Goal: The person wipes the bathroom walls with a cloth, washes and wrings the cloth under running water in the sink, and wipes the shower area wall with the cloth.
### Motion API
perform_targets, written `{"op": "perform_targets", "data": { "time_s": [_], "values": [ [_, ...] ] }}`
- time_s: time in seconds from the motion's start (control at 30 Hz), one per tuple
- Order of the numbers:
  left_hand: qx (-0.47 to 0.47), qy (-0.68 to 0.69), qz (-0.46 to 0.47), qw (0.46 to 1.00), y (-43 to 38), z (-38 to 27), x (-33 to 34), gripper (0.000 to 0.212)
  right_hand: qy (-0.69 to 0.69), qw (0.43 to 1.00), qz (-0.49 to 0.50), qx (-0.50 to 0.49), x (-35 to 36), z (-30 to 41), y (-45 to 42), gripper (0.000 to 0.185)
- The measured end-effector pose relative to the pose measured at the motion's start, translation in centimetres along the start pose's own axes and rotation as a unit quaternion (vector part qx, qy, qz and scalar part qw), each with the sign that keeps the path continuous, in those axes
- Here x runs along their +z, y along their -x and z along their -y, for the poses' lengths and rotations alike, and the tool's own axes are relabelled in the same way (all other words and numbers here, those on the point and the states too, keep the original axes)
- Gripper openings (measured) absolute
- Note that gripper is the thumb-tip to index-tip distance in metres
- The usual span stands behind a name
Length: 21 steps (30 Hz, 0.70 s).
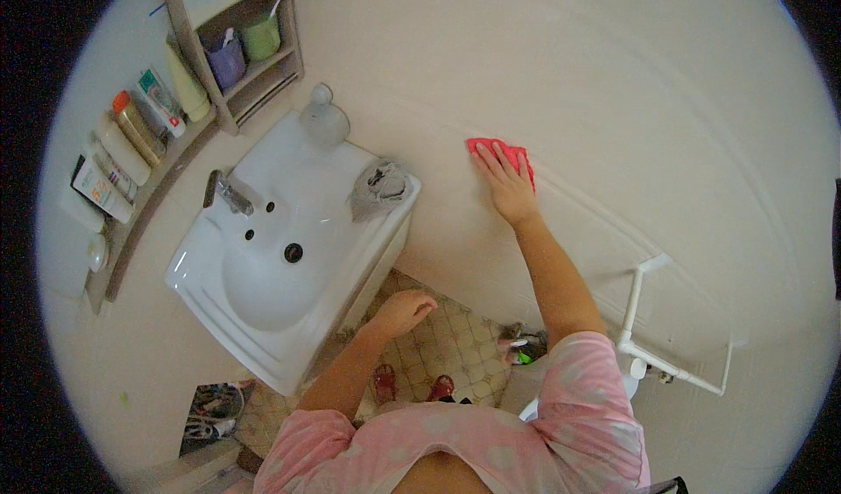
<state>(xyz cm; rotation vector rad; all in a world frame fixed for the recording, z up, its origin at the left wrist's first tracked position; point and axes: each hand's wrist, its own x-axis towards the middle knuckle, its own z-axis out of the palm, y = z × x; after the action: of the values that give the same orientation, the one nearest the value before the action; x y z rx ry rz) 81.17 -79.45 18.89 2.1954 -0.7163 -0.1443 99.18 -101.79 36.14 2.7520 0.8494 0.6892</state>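
Note:
My right hand [509,182] lies flat on a red cloth [497,148], pressing it against the pale wall [591,113]. The cloth shows past the fingertips and on both sides of the fingers. My left hand [402,311] hangs low in front of me, to the right of the white washbasin [263,297], with its fingers loosely curled; whether it holds anything cannot be seen. On the basin's right rim lies a crumpled grey cloth [381,188]. A metal tap [230,194] stands at the basin's back edge.
A round pale container [324,123] stands on the basin's far corner. Tubes and bottles [139,126] line a shelf on the left, beside a cabinet holding a purple cup [226,64] and a green cup [261,37]. White pipes [657,357] run along the wall at lower right.

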Motion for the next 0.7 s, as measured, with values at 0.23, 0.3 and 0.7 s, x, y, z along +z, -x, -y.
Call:
{"op": "perform_targets", "data": {
  "time_s": [0.23, 0.3, 0.7],
  "values": [
    [-0.031, 0.069, -0.003, 0.997, 1.6, 2.6, 2.1, 0.018, 0.014, 0.995, 0.048, -0.087, 7.6, 3.4, -2.6, 0.060],
    [-0.076, 0.052, 0.008, 0.996, 2.9, 4.0, 3.0, 0.019, -0.040, 0.994, 0.038, -0.094, 10.2, 4.8, -2.8, 0.061],
    [-0.151, 0.030, 0.064, 0.986, 1.5, -0.8, 2.8, 0.023, -0.285, 0.950, 0.125, -0.026, 20.4, 1.0, 7.7, 0.053]
  ]
}}
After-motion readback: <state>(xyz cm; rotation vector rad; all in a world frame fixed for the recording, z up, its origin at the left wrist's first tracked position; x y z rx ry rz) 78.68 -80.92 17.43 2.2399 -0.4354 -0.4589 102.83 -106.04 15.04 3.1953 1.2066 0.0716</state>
